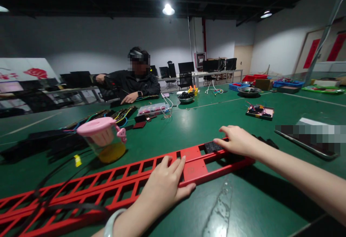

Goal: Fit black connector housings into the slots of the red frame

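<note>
A long red slotted frame point(195, 172) lies across the green table, running from the lower left up to the right. My left hand point(167, 179) rests on its middle, fingers stretched over the solid section and thumb along the near edge. At the right end my right hand point(238, 141) reaches over the far rail, thumb and fingers apart, touching a black block point(212, 146) set in the far slot. Black cables point(40, 197) cross the frame's left part. Part of the right end is hidden beneath my right hand.
A pink-lidded cup point(102, 139) with yellow liquid stands behind the frame. A clear parts box point(152, 109), metal bowls point(249, 91) and a small tray point(259, 111) sit farther back. A flat device point(305, 139) lies at right. Another person point(135, 82) sits across the table.
</note>
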{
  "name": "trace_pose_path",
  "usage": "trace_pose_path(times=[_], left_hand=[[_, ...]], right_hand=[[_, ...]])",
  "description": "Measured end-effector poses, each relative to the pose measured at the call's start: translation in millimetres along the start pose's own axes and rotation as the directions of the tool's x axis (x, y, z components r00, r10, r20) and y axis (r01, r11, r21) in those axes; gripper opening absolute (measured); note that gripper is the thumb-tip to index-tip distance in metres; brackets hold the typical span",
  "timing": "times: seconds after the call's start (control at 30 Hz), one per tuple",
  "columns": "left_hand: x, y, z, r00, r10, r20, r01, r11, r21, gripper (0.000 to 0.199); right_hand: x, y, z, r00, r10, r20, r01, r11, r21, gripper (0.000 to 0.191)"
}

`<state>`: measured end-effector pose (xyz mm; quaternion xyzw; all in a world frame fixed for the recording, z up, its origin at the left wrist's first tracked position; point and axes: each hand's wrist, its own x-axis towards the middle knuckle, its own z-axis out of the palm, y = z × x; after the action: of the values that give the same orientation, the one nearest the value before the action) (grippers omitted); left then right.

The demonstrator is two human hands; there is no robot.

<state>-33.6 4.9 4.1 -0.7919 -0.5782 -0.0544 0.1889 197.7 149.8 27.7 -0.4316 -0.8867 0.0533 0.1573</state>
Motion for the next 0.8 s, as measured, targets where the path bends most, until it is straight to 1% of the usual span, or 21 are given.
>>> trace_pose_path(times=[0.07, 0.13, 0.23, 0.3, 0.37, 0.43, 0.67, 0.73, 0.8], left_hand=[[-0.8, 0.4, -1.0, 1.000, -0.003, 0.000, 0.003, 1.000, 0.001, 0.063], [-1.5, 0.8, -1.9, 1.000, -0.005, 0.005, 0.005, 1.000, 0.004, 0.064], [-1.6, 1.4, -2.8, 1.000, -0.004, 0.002, 0.004, 1.000, 0.008, 0.062], [-1.3, 1.8, -2.9, 1.000, -0.004, 0.003, 0.004, 1.000, 0.008, 0.061], [-1.2, 2.1, -2.4, 1.000, -0.005, 0.015, 0.005, 1.000, 0.007, 0.062], [-1.4, 2.0, -1.4, 1.000, -0.005, 0.030, 0.005, 1.000, 0.008, 0.063], [-0.8, 0.2, 1.9, 1.000, -0.006, 0.029, 0.006, 1.000, -0.002, 0.065], [0.0, 0.1, 1.8, 1.000, -0.006, 0.012, 0.006, 1.000, -0.009, 0.064], [0.6, 0.3, 1.2, 1.000, -0.007, 0.001, 0.007, 1.000, -0.014, 0.064]], right_hand=[[10.7, -29.6, 6.4, 0.993, 0.091, 0.080, -0.086, 0.994, -0.068, 0.061], [19.6, -47.7, 14.1, 0.976, 0.167, 0.140, -0.150, 0.980, -0.128, 0.063], [31.0, -57.2, 21.7, 0.934, 0.251, 0.256, -0.212, 0.962, -0.170, 0.066], [36.9, -58.2, 23.6, 0.907, 0.275, 0.319, -0.230, 0.958, -0.173, 0.064], [40.5, -58.4, 24.4, 0.897, 0.275, 0.347, -0.229, 0.959, -0.169, 0.059], [41.3, -58.0, 25.2, 0.903, 0.263, 0.339, -0.220, 0.962, -0.161, 0.052], [34.1, -48.8, 30.0, 0.955, 0.165, 0.247, -0.157, 0.986, -0.052, 0.036], [30.3, -50.5, 30.7, 0.963, 0.163, 0.214, -0.157, 0.987, -0.042, 0.033], [26.1, -57.0, 29.8, 0.972, 0.184, 0.147, -0.174, 0.982, -0.078, 0.032]])
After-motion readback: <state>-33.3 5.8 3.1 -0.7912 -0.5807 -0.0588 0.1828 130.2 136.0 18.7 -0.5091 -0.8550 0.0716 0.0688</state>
